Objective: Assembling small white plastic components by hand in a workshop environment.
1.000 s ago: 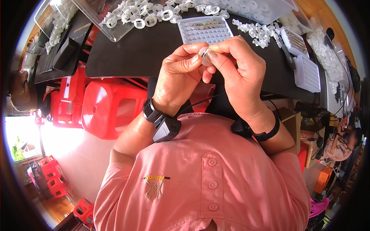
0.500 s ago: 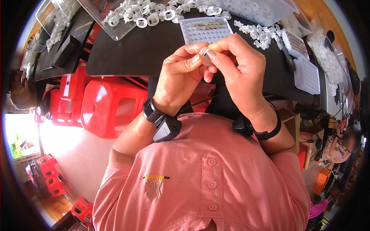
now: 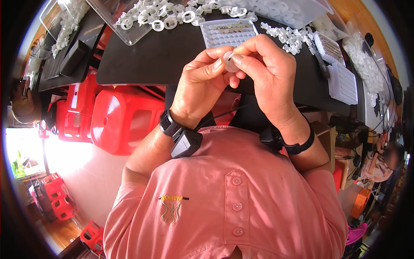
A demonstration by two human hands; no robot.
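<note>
In front of my chest, above the table's near edge, a small white round plastic piece (image 3: 230, 65) with a dark slot is held up between both hands. The thumb and fingers of my left hand (image 3: 196, 84) are closed on its left side. My right hand (image 3: 272, 71) pinches at its upper right edge; whether a smaller part sits under those fingertips cannot be made out. Just beyond the hands lies a pale pocketed tray (image 3: 214, 42) with rows of small coin-like discs (image 3: 235, 29) in its far part.
White plastic rings (image 3: 170, 21) are heaped at the back, beside a clear bin (image 3: 131, 36). To the right lie small white clips (image 3: 293, 39), a dark slim tool (image 3: 321, 62), a filled tray (image 3: 330, 48) and a translucent tray (image 3: 343, 85). Red stools (image 3: 123, 121) stand at the left.
Both hands keep their hold on the white round piece. My right hand has shifted very slightly up, and the piece is turned a little.
</note>
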